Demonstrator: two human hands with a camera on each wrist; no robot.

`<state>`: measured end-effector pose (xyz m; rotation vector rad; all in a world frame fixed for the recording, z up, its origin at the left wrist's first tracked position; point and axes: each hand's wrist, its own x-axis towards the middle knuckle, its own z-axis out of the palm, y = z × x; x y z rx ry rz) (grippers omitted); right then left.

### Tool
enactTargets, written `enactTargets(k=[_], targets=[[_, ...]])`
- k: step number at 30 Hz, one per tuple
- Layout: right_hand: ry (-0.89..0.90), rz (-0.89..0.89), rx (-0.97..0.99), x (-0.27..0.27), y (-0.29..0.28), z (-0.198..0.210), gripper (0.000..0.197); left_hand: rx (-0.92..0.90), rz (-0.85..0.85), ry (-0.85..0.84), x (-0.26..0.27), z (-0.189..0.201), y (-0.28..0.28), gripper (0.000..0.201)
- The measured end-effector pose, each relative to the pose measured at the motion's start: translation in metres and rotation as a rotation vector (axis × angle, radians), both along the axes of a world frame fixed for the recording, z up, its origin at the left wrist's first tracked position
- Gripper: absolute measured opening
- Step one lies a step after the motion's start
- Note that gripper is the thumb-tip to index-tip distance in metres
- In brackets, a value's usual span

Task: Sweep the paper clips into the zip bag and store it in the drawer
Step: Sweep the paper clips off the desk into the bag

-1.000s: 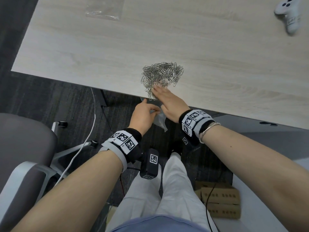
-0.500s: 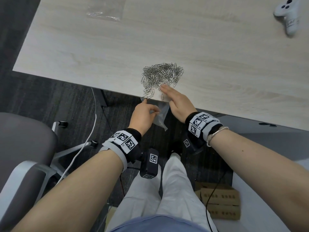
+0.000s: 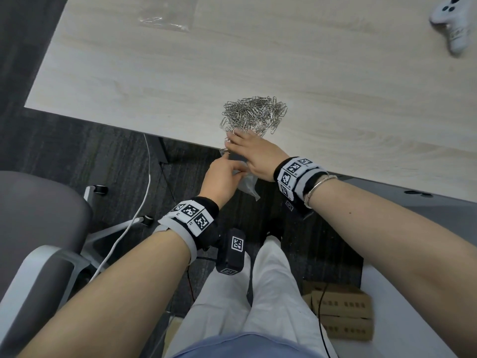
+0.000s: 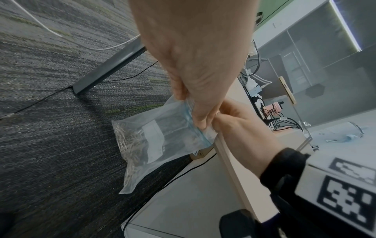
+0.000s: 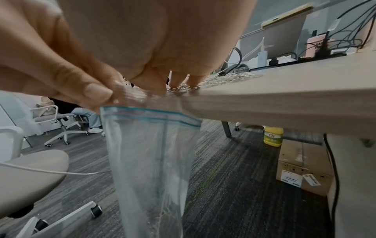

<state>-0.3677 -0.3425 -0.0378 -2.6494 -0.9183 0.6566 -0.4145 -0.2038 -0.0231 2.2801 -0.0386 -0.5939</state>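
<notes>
Pale wood-grain desk fills the far half of the head view, with dark carpet and a grey chair seen nearer. The paper clips are heaped close to the desk's near edge. The right hand is laid palm-down over that edge, fingers extended onto the near fringe of the heap. Half a second ago those fingers were angled at the right of the fringe; now they are drawn leftward, nearer the edge. The left hand is held just below the edge, where it was before, pinching the zip bag, which hangs beneath both hands. A second clear bag and a white controller lie far away on the desk.

From the left wrist, the left hand is seen with thumb and fingers closed on the blue zip strip of the zip bag; clips are gathered along the bag's bottom. The right hand is pressed against the desk edge just beside the bag's mouth.

From the right wrist, the right hand is shown with fingertips touching the paper clips at the edge, directly above the zip bag. The bag's rim is pinched by the left hand.
</notes>
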Motion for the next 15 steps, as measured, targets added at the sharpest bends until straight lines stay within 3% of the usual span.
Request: enactTargets(k=[15], targets=[[0.035,-0.168,0.258,-0.021,-0.016,-0.002,0.058,0.017,-0.006,-0.012,0.0,-0.004,-0.001,0.016]])
